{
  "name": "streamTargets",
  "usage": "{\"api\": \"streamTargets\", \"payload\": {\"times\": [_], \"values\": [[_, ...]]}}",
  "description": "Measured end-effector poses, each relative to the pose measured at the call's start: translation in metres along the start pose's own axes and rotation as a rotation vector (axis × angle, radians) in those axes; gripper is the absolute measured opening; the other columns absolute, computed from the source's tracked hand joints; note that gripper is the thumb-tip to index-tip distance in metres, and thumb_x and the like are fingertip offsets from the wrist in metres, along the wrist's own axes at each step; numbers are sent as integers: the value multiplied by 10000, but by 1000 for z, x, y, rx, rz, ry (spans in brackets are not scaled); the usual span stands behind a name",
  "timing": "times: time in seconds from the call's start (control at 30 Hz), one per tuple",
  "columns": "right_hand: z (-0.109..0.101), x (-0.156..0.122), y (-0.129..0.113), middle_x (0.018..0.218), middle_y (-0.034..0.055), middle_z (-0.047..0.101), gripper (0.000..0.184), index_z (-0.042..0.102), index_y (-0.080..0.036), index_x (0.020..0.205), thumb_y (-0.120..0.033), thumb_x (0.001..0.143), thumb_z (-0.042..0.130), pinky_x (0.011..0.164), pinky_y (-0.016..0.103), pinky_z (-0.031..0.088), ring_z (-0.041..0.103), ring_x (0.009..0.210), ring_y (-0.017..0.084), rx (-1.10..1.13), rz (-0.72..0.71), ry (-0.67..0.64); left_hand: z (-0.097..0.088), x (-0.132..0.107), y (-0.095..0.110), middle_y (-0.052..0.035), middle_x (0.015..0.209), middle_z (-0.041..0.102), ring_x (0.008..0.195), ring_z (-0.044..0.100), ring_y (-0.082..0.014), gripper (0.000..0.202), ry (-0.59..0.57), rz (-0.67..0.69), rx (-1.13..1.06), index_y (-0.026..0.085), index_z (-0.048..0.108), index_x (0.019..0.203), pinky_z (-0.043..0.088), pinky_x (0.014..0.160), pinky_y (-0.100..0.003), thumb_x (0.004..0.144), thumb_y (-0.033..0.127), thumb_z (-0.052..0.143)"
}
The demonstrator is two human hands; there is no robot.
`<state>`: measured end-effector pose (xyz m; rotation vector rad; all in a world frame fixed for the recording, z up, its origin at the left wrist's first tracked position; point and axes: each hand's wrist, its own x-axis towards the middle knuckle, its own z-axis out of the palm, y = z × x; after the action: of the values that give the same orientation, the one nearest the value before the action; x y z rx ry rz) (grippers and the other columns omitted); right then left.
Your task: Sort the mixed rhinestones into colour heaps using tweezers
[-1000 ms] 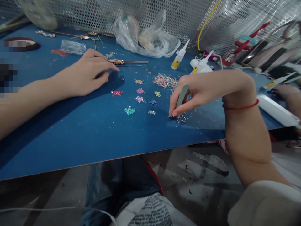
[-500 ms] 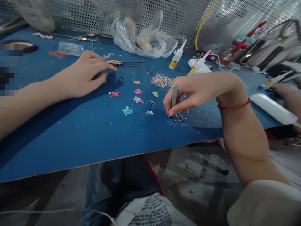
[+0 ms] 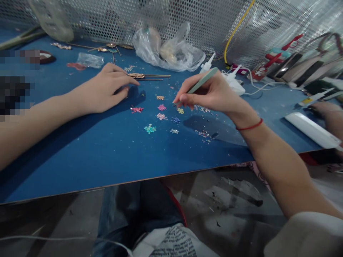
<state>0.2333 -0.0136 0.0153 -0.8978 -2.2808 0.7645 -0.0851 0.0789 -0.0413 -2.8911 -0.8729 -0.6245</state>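
Observation:
My right hand (image 3: 214,93) is closed around pale green tweezers (image 3: 203,81). Their tip points down and left, close to a small yellow pile (image 3: 180,111) of sequin-like bits. Around it on the blue table lie more little piles: orange (image 3: 160,97), pink (image 3: 161,107), blue (image 3: 175,120), white (image 3: 174,131), turquoise (image 3: 150,129) and red (image 3: 137,110). My left hand (image 3: 103,89) rests open on the table, thumb and index finger apart. Just beyond its fingertips lies a gold hairpin (image 3: 157,75) with thin prongs; whether they touch it I cannot tell.
Clear plastic bags (image 3: 171,50) lie against the perforated metal screen (image 3: 107,21). Glue bottles (image 3: 207,64) stand behind my right hand. At the right, a white oblong object (image 3: 312,129) lies near another person's hand (image 3: 325,109). The table's front edge (image 3: 160,177) runs before me.
My right hand has lifted with the tweezers from the dark silvery pile and moved up and left to the yellow pile. My left hand holds its pose. The view has shifted slightly.

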Motion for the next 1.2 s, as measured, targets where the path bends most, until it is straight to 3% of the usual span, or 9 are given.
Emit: {"api": "streamTargets", "payload": {"times": [0.13, 0.27, 0.53, 0.73, 1.03, 1.2], "values": [[20, 11, 25, 766, 40, 704, 324, 701, -209, 856, -528, 899, 743, 592, 284, 540, 610, 654, 149, -67, 58, 200, 0, -1, 2, -148, 1264, 660, 1366, 449, -333, 551, 4, 2, 0, 108, 632, 1372, 369, 1182, -586, 1064, 438, 317], [27, 18, 39, 776, 46, 706, 376, 712, -194, 862, -558, 944, 673, 605, 280, 508, 615, 677, 142, -152, 60, 287, 0, -1, 2, -157, 1268, 659, 1350, 463, -325, 534, 8, 20, 6, 105, 634, 1369, 374, 1181, -581, 1065, 416, 324], [29, 22, 44, 773, 41, 737, 291, 739, -173, 838, -424, 971, 674, 693, 288, 493, 632, 696, 135, -220, 28, 265, 0, -2, 2, -164, 1267, 667, 1343, 468, -351, 544, 11, 29, 28, 102, 635, 1372, 413, 1145, -592, 1073, 422, 312], [29, 21, 45, 818, 42, 761, 259, 753, -184, 867, -413, 958, 672, 694, 302, 454, 626, 727, 147, -267, 37, 247, 1, -2, 1, -164, 1255, 666, 1339, 469, -354, 546, 9, 34, 27, 103, 634, 1374, 406, 1148, -597, 1074, 424, 309], [21, 20, 39, 832, 61, 755, 491, 744, -198, 897, -679, 908, 650, 621, 306, 505, 639, 733, 169, -214, 84, 249, -1, -1, 3, -160, 1268, 654, 1341, 474, -354, 559, 1, 32, 29, 94, 630, 1373, 410, 1146, -586, 1072, 431, 302], [8, 16, 32, 686, 42, 691, 662, 706, -185, 865, -809, 916, 492, 511, 261, 507, 600, 584, 128, -21, 173, 195, 0, -1, 1, -140, 1265, 654, 1345, 464, -329, 554, -3, 28, 17, 104, 627, 1373, 386, 1168, -584, 1070, 437, 306]]}}
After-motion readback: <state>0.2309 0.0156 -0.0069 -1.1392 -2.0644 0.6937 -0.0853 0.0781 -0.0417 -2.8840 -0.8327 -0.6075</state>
